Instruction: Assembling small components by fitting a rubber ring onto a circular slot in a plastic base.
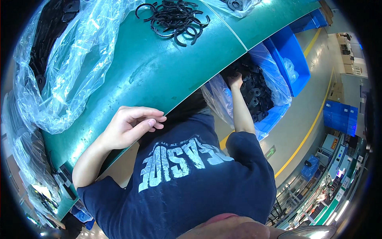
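My left hand (133,124) hovers at the near edge of the green table (159,71), its fingers loosely bent and apart, with nothing seen in them. Off to the right, my right hand (235,81) reaches down into a blue bin (274,119) lined with clear plastic. Black plastic parts (254,92), some with round rings, fill this bin. The fingers of that hand are hidden among the dark parts, so whether they grip one does not show. A loose pile of black curved, C-shaped pieces (177,20) lies toward the far side of the table.
At the left, a large clear plastic bag (85,59) holds more dark parts. Another bag (240,7) lies at the far edge. A second blue bin (294,75) stands beyond the lined one. Stacked blue crates (340,117) stand across the yellow-lined floor.
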Demonstrator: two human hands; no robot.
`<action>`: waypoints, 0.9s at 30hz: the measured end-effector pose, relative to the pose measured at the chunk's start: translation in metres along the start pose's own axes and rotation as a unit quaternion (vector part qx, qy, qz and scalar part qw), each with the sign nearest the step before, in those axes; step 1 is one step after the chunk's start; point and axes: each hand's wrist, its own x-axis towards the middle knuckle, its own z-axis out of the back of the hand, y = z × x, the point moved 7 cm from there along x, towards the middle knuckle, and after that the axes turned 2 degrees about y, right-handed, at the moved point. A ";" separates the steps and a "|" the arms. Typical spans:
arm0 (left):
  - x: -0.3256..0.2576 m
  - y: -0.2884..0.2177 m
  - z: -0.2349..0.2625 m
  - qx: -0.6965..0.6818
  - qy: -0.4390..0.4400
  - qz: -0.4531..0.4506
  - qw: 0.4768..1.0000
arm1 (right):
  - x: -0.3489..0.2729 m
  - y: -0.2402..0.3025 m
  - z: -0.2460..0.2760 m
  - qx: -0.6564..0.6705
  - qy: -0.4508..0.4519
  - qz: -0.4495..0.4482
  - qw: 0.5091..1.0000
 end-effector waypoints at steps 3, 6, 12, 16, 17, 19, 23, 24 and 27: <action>0.000 0.001 0.001 0.000 -0.004 -0.001 1.000 | -0.002 0.005 -0.006 0.006 0.032 0.016 0.999; -0.002 0.002 0.001 -0.005 -0.007 -0.001 1.000 | -0.016 0.012 -0.024 0.120 0.217 -0.086 0.965; -0.002 0.001 0.000 -0.002 0.000 -0.001 1.000 | -0.005 0.008 -0.023 -0.008 0.157 0.053 0.986; -0.001 0.000 -0.001 -0.004 0.007 -0.007 1.000 | 0.002 -0.009 -0.033 -0.094 0.176 0.149 0.969; 0.000 0.001 -0.001 -0.004 0.009 -0.004 1.000 | 0.002 -0.015 -0.038 -0.126 0.199 0.134 0.963; -0.003 0.004 0.000 -0.004 -0.001 0.001 1.000 | -0.014 0.009 -0.033 -0.162 0.208 0.107 0.959; -0.003 0.002 0.000 0.000 0.002 -0.001 1.000 | -0.033 0.035 -0.006 -0.288 0.183 0.070 0.937; -0.002 0.002 0.000 0.004 0.004 -0.002 1.000 | -0.034 0.034 -0.004 -0.288 0.183 0.069 0.937; -0.002 -0.001 0.000 0.005 0.002 -0.005 1.000 | -0.031 0.032 0.001 -0.298 0.175 0.048 0.937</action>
